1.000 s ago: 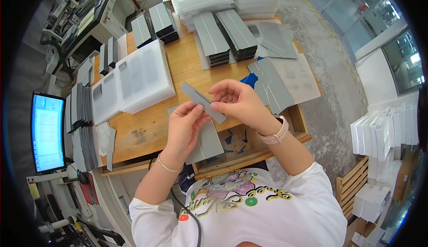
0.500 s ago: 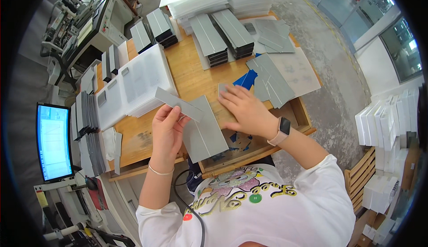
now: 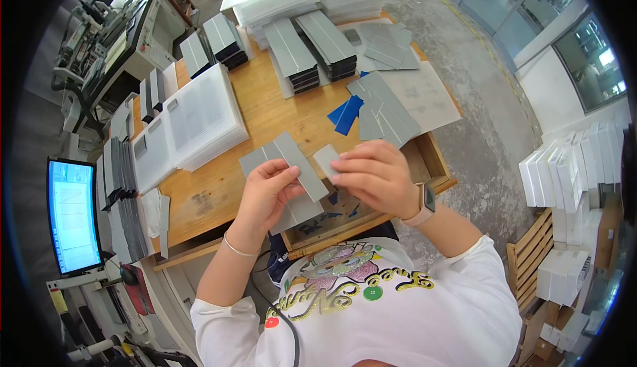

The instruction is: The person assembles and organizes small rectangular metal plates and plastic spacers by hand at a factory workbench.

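Pinching one grey strip (image 3: 306,172) in the left hand (image 3: 267,191), slanted lengthwise from far left to near right; gripping one small pale piece (image 3: 325,159) in the right hand (image 3: 383,178), just right of the strip. Beneath the strip, one grey sheet (image 3: 296,216); beyond, on the table (image 3: 282,112), at least two blue pieces (image 3: 349,115).

The right hand (image 3: 378,173) has picked up a pale piece (image 3: 325,160).

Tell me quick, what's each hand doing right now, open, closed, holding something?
Left hand: closed, pinching a gray strip.
Right hand: closed, holding a small pale piece at the fingertips.
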### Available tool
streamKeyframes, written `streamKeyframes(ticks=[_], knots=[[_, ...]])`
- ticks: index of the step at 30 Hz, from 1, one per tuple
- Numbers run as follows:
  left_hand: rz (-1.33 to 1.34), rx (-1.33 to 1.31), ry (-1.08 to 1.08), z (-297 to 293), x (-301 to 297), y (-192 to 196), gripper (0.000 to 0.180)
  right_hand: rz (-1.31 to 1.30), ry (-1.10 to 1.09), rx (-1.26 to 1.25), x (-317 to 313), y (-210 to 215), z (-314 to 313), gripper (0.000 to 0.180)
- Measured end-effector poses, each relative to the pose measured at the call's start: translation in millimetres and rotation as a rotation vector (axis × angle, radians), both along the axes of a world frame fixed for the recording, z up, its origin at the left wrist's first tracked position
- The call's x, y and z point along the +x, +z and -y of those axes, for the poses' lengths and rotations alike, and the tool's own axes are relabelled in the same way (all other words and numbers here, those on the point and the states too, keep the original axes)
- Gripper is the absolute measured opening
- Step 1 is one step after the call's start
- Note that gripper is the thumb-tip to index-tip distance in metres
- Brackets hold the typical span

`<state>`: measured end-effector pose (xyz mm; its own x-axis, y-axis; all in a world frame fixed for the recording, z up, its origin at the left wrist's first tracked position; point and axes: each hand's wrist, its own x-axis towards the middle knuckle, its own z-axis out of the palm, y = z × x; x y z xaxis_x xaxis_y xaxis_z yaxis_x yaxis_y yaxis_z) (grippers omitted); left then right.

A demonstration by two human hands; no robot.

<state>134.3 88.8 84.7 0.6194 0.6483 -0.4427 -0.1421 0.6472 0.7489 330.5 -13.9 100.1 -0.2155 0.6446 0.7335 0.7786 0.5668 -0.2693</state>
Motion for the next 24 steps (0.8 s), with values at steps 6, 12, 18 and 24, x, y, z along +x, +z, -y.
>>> streamKeyframes(ticks=[6,12,18,24], knots=[[0.045,-0.054,-0.014,6.3,5.2,0.0,0.014,0.001,0.093,-0.006,-10.3,-6.4,4.6,0.024],[0.04,-0.069,-0.014,7.3,3.4,-2.2,0.014,0.001,0.149,-0.062,-11.2,-14.0,3.9,0.026],[0.039,-0.066,-0.004,5.4,4.4,-4.9,0.013,0.014,0.148,-0.122,-11.2,-15.6,2.7,0.027],[0.033,-0.054,0.034,2.9,5.0,-7.0,0.012,0.037,0.152,-0.151,-12.9,-14.3,-1.3,0.028]])
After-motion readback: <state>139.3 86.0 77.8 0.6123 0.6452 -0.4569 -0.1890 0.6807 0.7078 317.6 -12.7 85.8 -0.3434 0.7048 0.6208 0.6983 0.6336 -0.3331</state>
